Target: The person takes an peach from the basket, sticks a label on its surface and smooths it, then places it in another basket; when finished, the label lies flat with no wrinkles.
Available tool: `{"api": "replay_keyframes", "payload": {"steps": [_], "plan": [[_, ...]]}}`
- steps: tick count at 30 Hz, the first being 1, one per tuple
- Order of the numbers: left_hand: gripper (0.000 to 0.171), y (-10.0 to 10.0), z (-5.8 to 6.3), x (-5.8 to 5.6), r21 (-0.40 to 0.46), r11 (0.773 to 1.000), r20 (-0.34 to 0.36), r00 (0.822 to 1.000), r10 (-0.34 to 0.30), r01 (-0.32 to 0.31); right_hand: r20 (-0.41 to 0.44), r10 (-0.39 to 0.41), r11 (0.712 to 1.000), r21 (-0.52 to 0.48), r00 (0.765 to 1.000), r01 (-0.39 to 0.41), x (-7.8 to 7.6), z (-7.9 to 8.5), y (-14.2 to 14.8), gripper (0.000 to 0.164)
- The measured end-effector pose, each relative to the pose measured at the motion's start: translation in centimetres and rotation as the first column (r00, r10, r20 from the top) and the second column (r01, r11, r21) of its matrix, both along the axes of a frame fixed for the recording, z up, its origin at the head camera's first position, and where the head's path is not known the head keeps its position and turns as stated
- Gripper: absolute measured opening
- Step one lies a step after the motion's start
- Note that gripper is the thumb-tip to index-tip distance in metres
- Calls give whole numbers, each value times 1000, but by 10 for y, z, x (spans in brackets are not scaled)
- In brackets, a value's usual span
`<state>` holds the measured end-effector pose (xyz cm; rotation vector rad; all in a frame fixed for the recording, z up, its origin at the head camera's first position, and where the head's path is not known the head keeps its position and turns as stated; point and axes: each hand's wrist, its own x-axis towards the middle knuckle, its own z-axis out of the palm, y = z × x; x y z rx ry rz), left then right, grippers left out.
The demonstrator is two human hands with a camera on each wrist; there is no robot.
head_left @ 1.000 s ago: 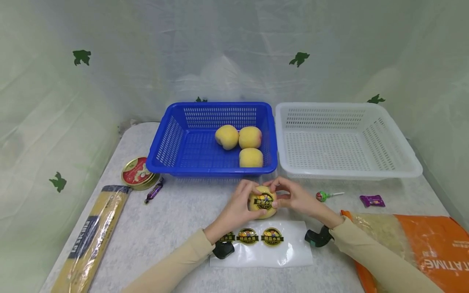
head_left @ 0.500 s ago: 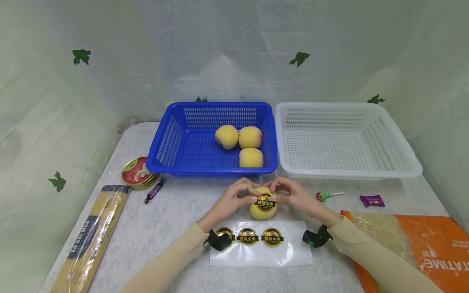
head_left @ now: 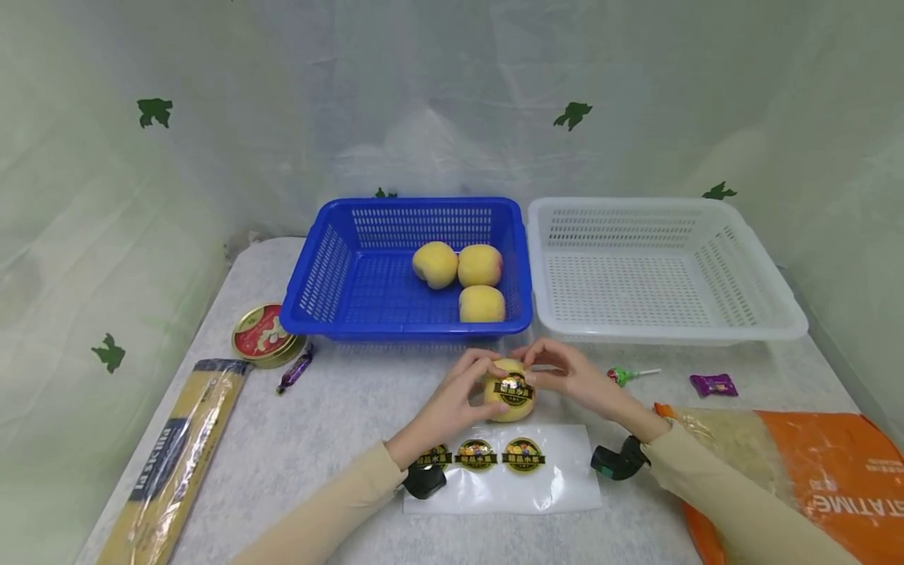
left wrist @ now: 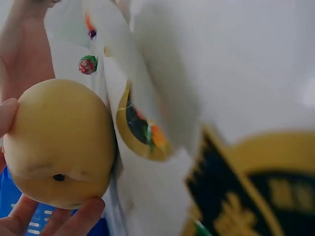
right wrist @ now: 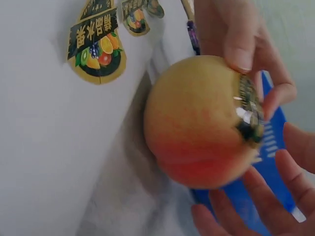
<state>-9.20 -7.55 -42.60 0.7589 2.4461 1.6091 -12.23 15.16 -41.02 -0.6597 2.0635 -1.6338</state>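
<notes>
In the head view, a yellow peach [head_left: 510,412] sits just behind the white sticker sheet [head_left: 565,486]. My left hand [head_left: 448,400] grips it from the left, thumb in front. A black-and-gold oval sticker [head_left: 514,390] lies on its front. From the right, my right hand [head_left: 575,380] holds its fingertips against or close by the peach. The right wrist view gives a red-blushed side of the peach [right wrist: 194,118]; the right fingers [right wrist: 261,196] look loosely spread below it. A dark pit marks the peach [left wrist: 59,132] in the left wrist view. Several stickers [head_left: 523,455] remain on the sheet.
Behind stand a blue basket [head_left: 374,326] with three peaches [head_left: 480,265] and a white basket [head_left: 671,326]. To the left are a red tin [head_left: 264,333], a purple-wrapped candy [head_left: 295,370] and a pasta pack [head_left: 176,455]. A lollipop [head_left: 621,376], a candy [head_left: 713,385] and an orange bag [head_left: 826,471] lie right.
My left thumb has gone from the sticker's left edge down to the peach's lower front. The right hand's fingertips have shifted slightly around the sticker's upper right edge. The peach stays in place.
</notes>
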Motion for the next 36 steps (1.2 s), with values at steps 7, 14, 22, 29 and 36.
{"api": "replay_keyframes", "payload": {"steps": [7,14,22,29,36], "plan": [[24,5,18,7,83,996,48,998,32,-35,-128,-1,999,-54,992,-6,10,18,53,24],[27,3,17,8,69,996,74,996,47,-52,-133,-146,988,23,980,150,18,31,132,33],[54,7,-3,2,-70,997,29,999,43,-41,-48,-308,948,67,950,310,20,27,184,40],[48,26,35,9,158,987,76,997,-19,7,44,-303,948,-87,952,306,10,20,186,38],[41,53,87,-4,275,958,-21,997,-76,79,75,-392,907,-137,917,399,6,15,178,29]]}}
